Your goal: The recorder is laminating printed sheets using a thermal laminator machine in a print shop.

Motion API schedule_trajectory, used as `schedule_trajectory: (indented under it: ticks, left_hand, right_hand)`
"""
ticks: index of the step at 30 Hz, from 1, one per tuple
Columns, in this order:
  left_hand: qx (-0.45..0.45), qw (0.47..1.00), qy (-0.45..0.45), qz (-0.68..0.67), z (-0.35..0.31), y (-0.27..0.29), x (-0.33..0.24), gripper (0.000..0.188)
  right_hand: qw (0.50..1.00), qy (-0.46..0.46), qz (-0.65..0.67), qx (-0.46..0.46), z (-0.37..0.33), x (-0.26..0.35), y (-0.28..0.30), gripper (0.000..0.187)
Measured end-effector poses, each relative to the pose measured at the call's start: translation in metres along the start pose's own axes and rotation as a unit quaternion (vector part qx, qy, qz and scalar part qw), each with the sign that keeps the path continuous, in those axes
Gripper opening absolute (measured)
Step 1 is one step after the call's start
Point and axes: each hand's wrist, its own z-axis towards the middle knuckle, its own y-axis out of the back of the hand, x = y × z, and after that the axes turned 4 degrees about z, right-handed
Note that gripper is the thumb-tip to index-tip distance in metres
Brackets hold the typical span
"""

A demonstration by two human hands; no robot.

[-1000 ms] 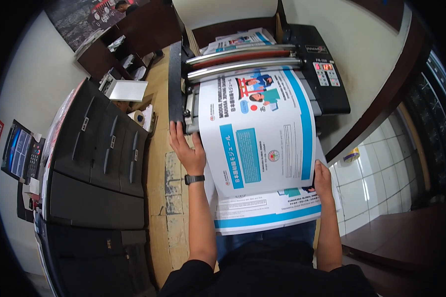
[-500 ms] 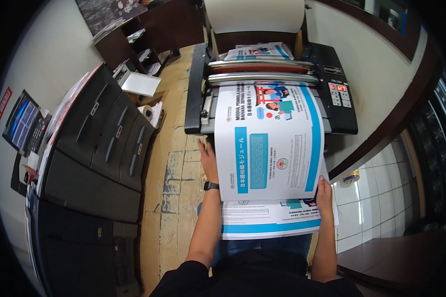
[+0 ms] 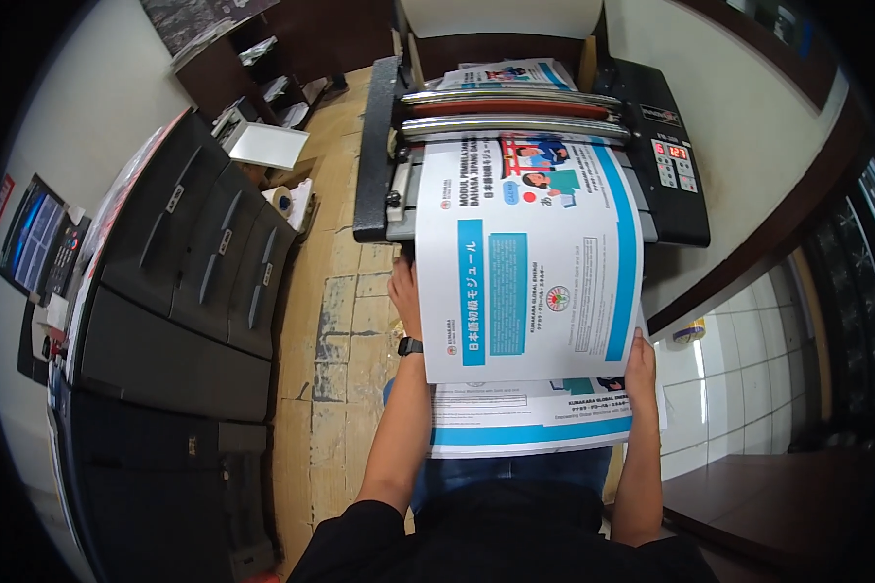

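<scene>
A printed sheet [image 3: 574,253], white with blue bands and cartoon figures, runs from under the metal rollers [image 3: 515,126] of a black laminating machine [image 3: 678,219] toward me. My right hand [image 3: 642,364] grips this sheet's right edge near its lower corner, thumb on top and fingers hidden underneath. My left hand [image 3: 404,296], wearing a dark watch on the wrist, is at the sheet's left edge just below the machine. Its fingers point up and look loosely apart; the sheet partly covers the hand. Under the sheet, a stack of similar prints [image 3: 525,437] lies across my lap.
More printed sheets [image 3: 510,73] lie behind the rollers, below a wide film roll [image 3: 506,17]. A large dark office printer [image 3: 180,321] with a screen [image 3: 37,233] fills the left. Brown shelves [image 3: 262,73] stand beyond. A yellow can [image 3: 688,331] is on the white tiles at right.
The view has shifted a little, so the machine sits higher. My left hand has moved closer to the sheet's edge and its fingers show less. My right hand keeps its grip.
</scene>
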Motion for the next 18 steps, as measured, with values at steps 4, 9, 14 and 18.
schedule_trajectory:
  ticks: [4,9,14,18]
  left_hand:
    - [0.106,0.989,0.058,-0.084,0.012,0.012,-0.016,0.064]
    - [0.019,1.000,0.000,0.018,0.000,0.003,-0.024,0.077]
    - [0.081,0.992,-0.006,0.099,-0.010,-0.008,-0.007,0.088]
    - [0.048,0.995,-0.007,0.089,-0.008,-0.013,-0.010,0.090]
  right_hand:
    - [1.000,-0.024,-0.006,0.017,-0.001,0.000,0.007,0.059]
    - [1.000,0.012,-0.003,-0.007,0.000,-0.002,0.003,0.061]
    - [1.000,0.004,0.006,0.019,0.002,-0.005,0.004,0.061]
    - [1.000,0.011,0.001,0.010,0.000,-0.003,0.006,0.060]
